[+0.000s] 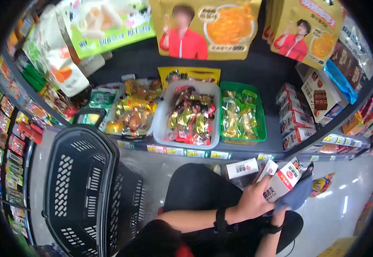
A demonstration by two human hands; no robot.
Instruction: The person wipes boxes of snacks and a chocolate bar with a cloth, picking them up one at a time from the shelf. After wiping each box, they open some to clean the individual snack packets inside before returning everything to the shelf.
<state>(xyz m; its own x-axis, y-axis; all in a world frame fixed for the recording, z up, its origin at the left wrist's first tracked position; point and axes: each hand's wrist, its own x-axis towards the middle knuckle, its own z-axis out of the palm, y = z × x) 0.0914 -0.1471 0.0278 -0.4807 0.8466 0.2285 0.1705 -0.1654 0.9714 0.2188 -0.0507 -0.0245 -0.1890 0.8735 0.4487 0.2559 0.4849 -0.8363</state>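
My left hand (251,200) grips a white and red box (286,179) above my knees, its fingers wrapped round the near end. A second, smaller white box (268,169) stands out just left of it, close to my fingers. Against the right side of the held box lies a grey-blue cloth (297,193). My right hand (281,210) is at the cloth's lower end, mostly covered by it and blurred, so its fingers cannot be made out. Another white box (242,168) rests beyond my hands, below the shelf edge.
A black basket (81,188) stands at my left. Ahead, the shelf holds a clear tub (157,132) of wrapped snacks, a green tray (261,124) and stacked boxes (297,115) at right. Hanging packets (208,30) jut out above. A colourful packet (322,184) lies at right on the floor.
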